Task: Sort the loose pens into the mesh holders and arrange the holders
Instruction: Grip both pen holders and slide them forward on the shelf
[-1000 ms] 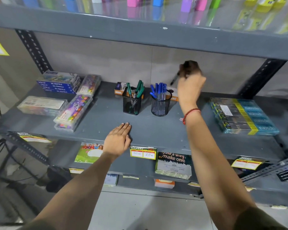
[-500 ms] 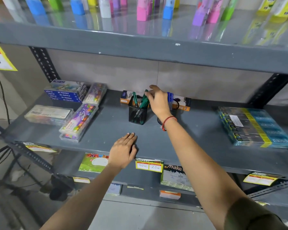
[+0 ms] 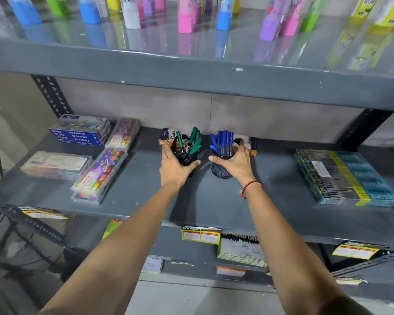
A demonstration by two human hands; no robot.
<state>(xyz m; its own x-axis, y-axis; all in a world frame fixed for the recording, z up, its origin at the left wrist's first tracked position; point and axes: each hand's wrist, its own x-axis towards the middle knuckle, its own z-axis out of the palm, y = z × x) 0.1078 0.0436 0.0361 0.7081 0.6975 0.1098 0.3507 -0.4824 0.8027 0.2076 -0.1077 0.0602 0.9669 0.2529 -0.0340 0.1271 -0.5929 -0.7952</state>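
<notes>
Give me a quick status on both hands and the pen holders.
Left hand wrapped around holder of green pens. Right hand wrapped around holder of blue pens. Both holders upright, apart. Cardboard boxes close behind.

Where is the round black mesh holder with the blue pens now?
The round black mesh holder with blue pens stands mid-shelf near the back, gripped by the right hand, just right of the square black mesh holder with green pens.

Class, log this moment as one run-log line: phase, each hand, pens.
phase: arranging holders | left hand: gripping green-pen holder | right hand: gripping blue-pen holder | loose pens: none visible
</notes>
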